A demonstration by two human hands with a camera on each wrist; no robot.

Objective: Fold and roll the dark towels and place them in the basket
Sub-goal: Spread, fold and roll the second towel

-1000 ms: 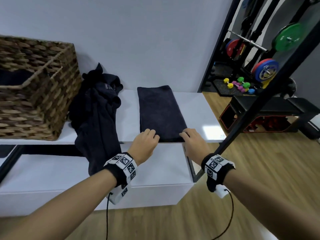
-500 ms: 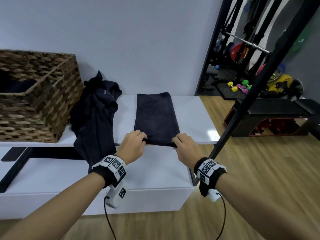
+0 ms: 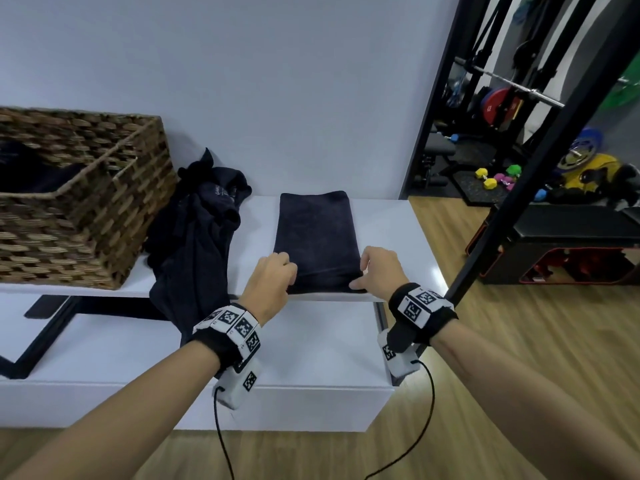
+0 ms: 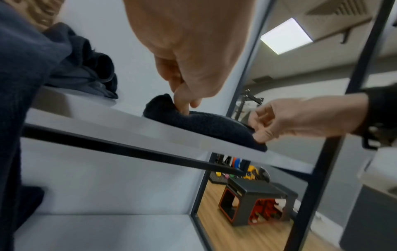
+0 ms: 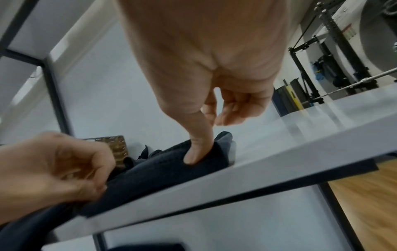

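A dark towel point(image 3: 317, 233), folded into a long strip, lies on the white shelf top point(image 3: 391, 230) and runs away from me. Its near end is turned up into a small roll point(image 4: 206, 124). My left hand point(image 3: 289, 277) pinches the roll's left corner point(image 4: 160, 103), fingers curled. My right hand point(image 3: 358, 277) grips the right corner, thumb pressed on the cloth point(image 5: 154, 173). A heap of loose dark towels point(image 3: 197, 237) hangs over the shelf edge to the left. The wicker basket point(image 3: 114, 157) stands at the far left with dark cloth point(image 3: 31, 171) inside.
The white wall rises right behind the shelf. A lower white ledge point(image 3: 294, 348) sits under my wrists. A slanted black post point(image 3: 512, 216) stands close to my right arm. Beyond it are a black bench point(image 3: 568, 237) and gym weights point(image 3: 491, 178) on the wooden floor.
Both hands went from resting at the towel's near edge to gripping its corners and turning that end over, away from me. My view shifted slightly left.
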